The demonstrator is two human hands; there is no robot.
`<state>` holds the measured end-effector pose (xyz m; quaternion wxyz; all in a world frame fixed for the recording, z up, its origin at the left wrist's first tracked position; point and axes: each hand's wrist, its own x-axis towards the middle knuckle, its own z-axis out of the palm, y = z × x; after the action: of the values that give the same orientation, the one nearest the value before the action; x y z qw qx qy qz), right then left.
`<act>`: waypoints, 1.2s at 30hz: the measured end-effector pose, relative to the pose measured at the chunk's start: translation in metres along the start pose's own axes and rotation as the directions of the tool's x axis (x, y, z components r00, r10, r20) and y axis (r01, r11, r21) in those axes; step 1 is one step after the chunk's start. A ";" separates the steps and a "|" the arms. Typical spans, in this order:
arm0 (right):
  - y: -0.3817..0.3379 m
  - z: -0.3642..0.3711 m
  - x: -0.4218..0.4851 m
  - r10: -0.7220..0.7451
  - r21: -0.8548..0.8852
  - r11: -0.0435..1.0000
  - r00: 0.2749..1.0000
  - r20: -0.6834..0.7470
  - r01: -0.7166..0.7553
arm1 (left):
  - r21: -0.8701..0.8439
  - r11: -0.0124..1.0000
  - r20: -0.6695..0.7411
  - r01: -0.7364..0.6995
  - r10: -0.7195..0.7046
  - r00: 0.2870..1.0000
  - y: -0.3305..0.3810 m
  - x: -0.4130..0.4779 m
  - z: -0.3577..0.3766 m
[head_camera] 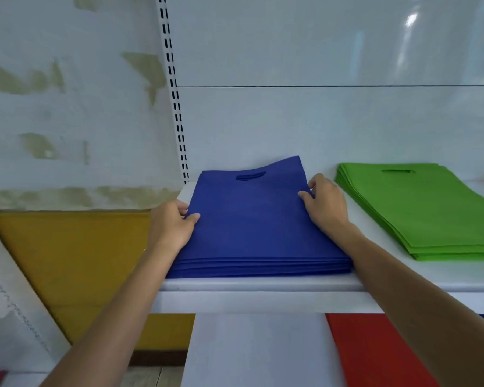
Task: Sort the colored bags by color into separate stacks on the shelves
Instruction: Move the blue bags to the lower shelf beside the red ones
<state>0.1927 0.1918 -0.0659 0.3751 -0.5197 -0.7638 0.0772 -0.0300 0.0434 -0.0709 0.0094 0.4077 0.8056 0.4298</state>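
spanning the view, the white shelf (263, 284) carries a blue bag stack (257, 219) and, apart to its right, a green bag stack (419, 208). both arms reach forward; left hand (171, 227) and right hand (327, 208) grip the blue one's side edges, thumbs on top, fingers curled round.

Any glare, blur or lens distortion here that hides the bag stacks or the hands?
Head view: a bright reflection on the glossy back panel at top right. Head view: the slotted upright leans, wide-angle distortion; the left edge is soft. The blue stack, green stack, left hand and right hand are evenly lit and sharp.
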 end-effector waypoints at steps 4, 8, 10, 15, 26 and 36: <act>-0.001 0.000 0.001 -0.117 -0.003 0.993 0.988 -0.101 0.118 | 0.017 0.998 -0.088 -0.063 0.064 0.994 0.002 -0.003 -0.002; -0.002 0.000 0.002 -0.119 0.049 0.991 0.989 -0.087 0.124 | 0.056 0.994 -0.116 -0.096 0.102 0.988 0.005 -0.006 -0.005; -0.002 0.000 0.000 -0.143 0.038 0.988 0.982 -0.126 0.149 | 0.097 0.986 -0.156 -0.136 0.150 0.976 0.006 -0.009 -0.006; -0.006 -0.017 -0.005 -0.192 0.110 0.969 0.953 -0.235 0.223 | 0.167 0.944 -0.214 -0.286 0.318 0.924 0.014 -0.014 -0.012; 0.077 -0.180 -0.016 -0.135 0.114 0.971 0.873 -0.468 0.212 | -0.146 0.846 -0.046 -0.513 0.512 0.858 0.152 -0.078 0.018; 0.310 -0.393 -0.162 0.301 -0.055 0.921 0.794 -0.528 -0.386 | -0.503 0.662 0.239 -0.555 0.724 0.647 0.342 -0.257 0.204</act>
<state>0.7061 0.0856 -0.0258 0.5001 -0.6798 -0.5333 -0.0572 0.4379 0.1138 -0.0464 0.1065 0.7427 0.4799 0.4546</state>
